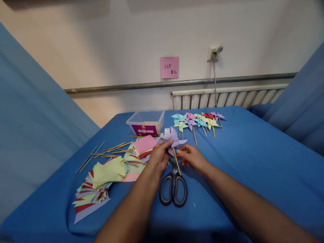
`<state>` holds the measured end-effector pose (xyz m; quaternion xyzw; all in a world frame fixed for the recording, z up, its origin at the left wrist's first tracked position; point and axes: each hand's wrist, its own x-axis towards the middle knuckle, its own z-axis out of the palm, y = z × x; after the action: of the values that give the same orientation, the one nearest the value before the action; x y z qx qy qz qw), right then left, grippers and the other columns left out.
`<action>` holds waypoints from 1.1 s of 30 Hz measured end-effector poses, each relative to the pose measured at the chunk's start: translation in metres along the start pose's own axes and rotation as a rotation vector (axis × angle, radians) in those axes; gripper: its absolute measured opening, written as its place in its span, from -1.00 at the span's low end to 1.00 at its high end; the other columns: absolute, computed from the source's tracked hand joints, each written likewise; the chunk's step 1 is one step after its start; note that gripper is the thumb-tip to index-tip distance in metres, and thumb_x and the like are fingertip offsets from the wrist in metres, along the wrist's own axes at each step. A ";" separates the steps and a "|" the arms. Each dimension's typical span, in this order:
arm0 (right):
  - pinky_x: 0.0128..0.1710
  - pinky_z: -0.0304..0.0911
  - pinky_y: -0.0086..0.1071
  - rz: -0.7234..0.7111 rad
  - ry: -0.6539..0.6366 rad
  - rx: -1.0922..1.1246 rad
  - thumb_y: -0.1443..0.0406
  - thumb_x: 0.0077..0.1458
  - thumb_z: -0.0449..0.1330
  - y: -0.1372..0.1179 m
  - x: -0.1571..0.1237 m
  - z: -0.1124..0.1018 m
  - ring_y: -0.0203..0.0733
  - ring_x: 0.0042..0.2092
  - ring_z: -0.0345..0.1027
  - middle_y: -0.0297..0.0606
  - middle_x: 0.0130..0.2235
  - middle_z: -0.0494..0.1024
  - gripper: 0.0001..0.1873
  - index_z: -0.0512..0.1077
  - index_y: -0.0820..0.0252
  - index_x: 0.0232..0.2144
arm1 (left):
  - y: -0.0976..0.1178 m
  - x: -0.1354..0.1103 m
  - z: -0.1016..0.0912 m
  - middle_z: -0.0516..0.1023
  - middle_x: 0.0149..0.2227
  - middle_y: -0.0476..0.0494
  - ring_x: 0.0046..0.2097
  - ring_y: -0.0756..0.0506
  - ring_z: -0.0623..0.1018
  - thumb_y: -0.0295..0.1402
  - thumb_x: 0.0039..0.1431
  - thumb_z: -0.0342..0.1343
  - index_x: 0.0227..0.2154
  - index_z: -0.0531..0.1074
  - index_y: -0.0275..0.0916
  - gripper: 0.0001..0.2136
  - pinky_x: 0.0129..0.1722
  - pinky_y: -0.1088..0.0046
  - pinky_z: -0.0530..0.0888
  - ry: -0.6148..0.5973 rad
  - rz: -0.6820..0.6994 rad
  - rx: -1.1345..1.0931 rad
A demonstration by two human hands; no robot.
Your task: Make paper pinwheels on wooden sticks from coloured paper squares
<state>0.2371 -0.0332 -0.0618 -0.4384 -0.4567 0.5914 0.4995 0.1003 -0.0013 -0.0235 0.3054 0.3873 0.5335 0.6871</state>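
My left hand [159, 156] is closed around the middle of a purple paper pinwheel [173, 137], held just above the blue table. My right hand [190, 156] pinches the thin wooden stick [177, 162] that runs down from the pinwheel's back. Black-handled scissors [173, 187] lie on the cloth directly below both hands, blades pointing away from me.
Several finished pinwheels [198, 121] lie at the back. A clear plastic box [146, 123] stands behind the hands. Coloured paper squares [106, 179] are stacked at the left, with loose wooden sticks [106, 152] beside them. Blue cloth [253, 158] covers the table; a radiator [227, 98] lines the wall.
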 end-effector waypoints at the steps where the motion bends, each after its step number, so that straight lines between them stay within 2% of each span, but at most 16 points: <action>1: -0.66 -0.01 -0.49 0.011 -0.048 -0.022 0.02 -0.16 0.38 0.002 0.000 0.002 -0.38 -0.62 0.23 -0.36 -0.50 0.49 -0.56 0.36 0.18 -0.39 | -0.001 0.001 0.000 0.57 -0.48 -0.08 -0.45 -0.01 0.52 -0.48 -0.26 0.40 -0.42 0.53 -0.36 -0.74 -0.43 0.51 0.43 0.008 0.005 0.000; 4: -0.60 0.06 -0.47 0.020 -0.129 -0.035 0.07 -0.25 0.43 0.007 0.000 0.006 -0.39 -0.62 0.20 -0.44 -0.60 0.42 -0.58 0.34 0.17 -0.50 | -0.003 0.003 -0.001 0.57 -0.47 -0.08 -0.45 -0.01 0.52 -0.48 -0.27 0.40 -0.41 0.53 -0.35 -0.73 -0.41 0.51 0.43 0.020 0.003 0.011; 7: -0.58 0.07 -0.46 0.028 -0.162 -0.023 0.04 -0.22 0.40 0.006 0.000 0.007 -0.40 -0.62 0.17 -0.40 -0.59 0.46 -0.59 0.34 0.19 -0.55 | -0.005 0.005 -0.003 0.58 -0.43 -0.09 -0.43 -0.02 0.52 -0.47 -0.25 0.39 -0.41 0.53 -0.35 -0.74 -0.40 0.50 0.44 0.006 -0.008 0.023; 14: -0.61 0.04 -0.49 0.046 -0.167 0.041 -0.02 -0.19 0.39 -0.005 -0.007 0.005 -0.41 -0.62 0.17 -0.40 -0.59 0.45 -0.55 0.35 0.20 -0.54 | -0.005 0.006 -0.003 0.59 -0.43 -0.09 -0.41 -0.01 0.53 -0.50 -0.24 0.37 -0.40 0.53 -0.36 -0.75 -0.36 0.50 0.45 0.031 0.014 0.001; 20: -0.64 -0.01 -0.51 0.061 -0.159 0.007 0.07 -0.23 0.41 -0.003 -0.006 0.005 -0.42 -0.64 0.16 -0.44 -0.62 0.43 -0.60 0.34 0.18 -0.54 | -0.005 0.006 -0.003 0.57 -0.49 -0.08 -0.46 0.00 0.52 -0.52 -0.25 0.36 -0.45 0.51 -0.36 -0.79 -0.39 0.51 0.43 0.074 0.047 0.028; 26: -0.64 0.01 -0.52 0.047 -0.209 0.005 0.10 -0.14 0.35 -0.007 -0.006 0.000 -0.42 -0.64 0.18 -0.40 -0.59 0.47 -0.67 0.36 0.20 -0.52 | -0.001 0.006 -0.001 0.60 -0.44 -0.09 -0.42 -0.02 0.55 -0.53 -0.23 0.37 -0.40 0.54 -0.36 -0.77 -0.35 0.50 0.47 0.068 0.040 0.032; 33: -0.65 0.03 -0.50 0.014 -0.127 -0.061 0.20 -0.15 0.36 -0.003 0.001 0.003 -0.40 -0.66 0.17 -0.45 -0.65 0.41 -0.73 0.34 0.19 -0.57 | 0.002 0.009 -0.002 0.60 -0.45 -0.10 -0.44 -0.03 0.55 -0.56 -0.22 0.35 -0.42 0.52 -0.37 -0.79 -0.38 0.49 0.48 0.140 0.107 0.030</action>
<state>0.2342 -0.0325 -0.0582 -0.4184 -0.5021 0.6073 0.4517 0.0983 0.0077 -0.0250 0.2977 0.4256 0.5836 0.6242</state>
